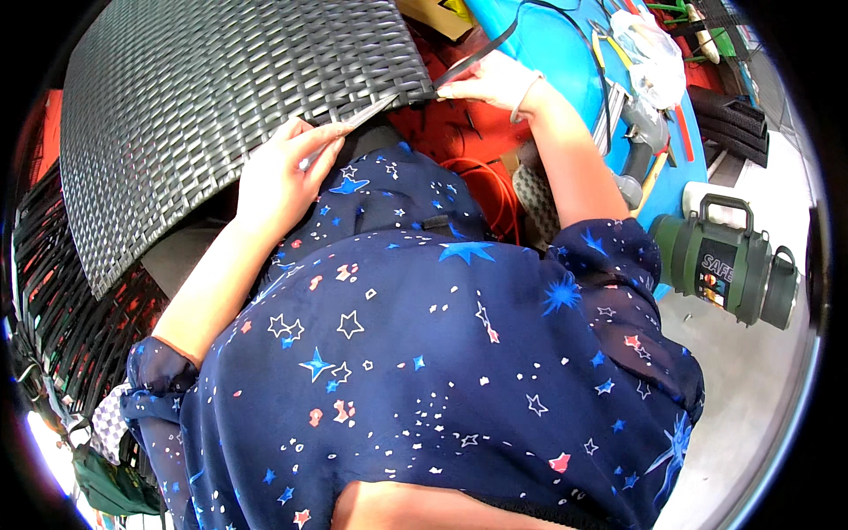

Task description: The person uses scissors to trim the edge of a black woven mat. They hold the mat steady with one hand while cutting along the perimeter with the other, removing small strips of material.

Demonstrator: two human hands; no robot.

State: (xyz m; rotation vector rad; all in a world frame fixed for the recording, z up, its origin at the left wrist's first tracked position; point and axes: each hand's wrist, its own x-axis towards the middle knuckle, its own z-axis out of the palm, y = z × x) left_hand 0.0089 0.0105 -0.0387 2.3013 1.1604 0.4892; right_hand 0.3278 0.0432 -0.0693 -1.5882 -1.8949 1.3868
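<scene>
A panel of glossy dark wicker weave (pixel 238 97) slants across the upper left, its near edge above my lap. My left hand (pixel 287 168) is closed on a slim, pale metal tool with a pointed end (pixel 364 114), which lies along that edge near the panel's corner. My right hand (pixel 495 84) is at the same corner, its thumb and fingers pinching a dark flat wicker strip (pixel 484 51). From there the strip runs up and to the right, toward the blue table. Exactly where the strip meets the weave is hard to make out.
The blue table (pixel 565 35) at the right holds hand tools, a grey power tool (pixel 645 124) and a clear plastic bag (pixel 649 53). A green flask (pixel 715 256) lies beside it. Many dark loose strips (pixel 71 256) hang at the left. Red material (pixel 459 132) shows beneath my hands.
</scene>
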